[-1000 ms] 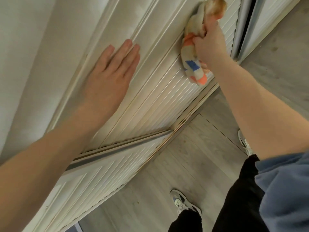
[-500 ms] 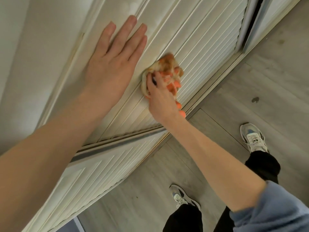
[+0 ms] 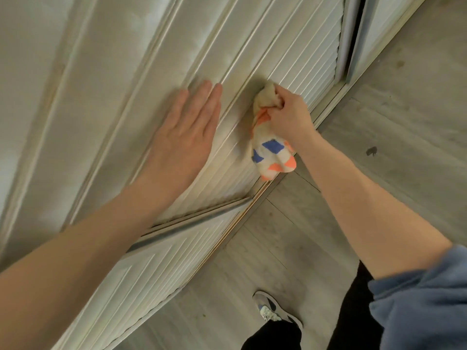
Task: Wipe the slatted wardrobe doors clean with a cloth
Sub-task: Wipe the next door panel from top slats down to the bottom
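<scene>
Cloth (image 3: 271, 147), cream with orange and blue patches, is bunched in my right hand (image 3: 288, 117), fingers curled round it, against the slatted wardrobe door (image 3: 303, 54). My left hand (image 3: 182, 140) lies flat beside it, fingers straight, on the same door.

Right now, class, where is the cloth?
In the head view, the cloth sits right of centre, gripped by the right hand against the slatted door, just right of the flat left hand.

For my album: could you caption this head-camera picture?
Right hand holds a patterned cloth against the slatted wardrobe door; left hand rests flat beside it.
</scene>
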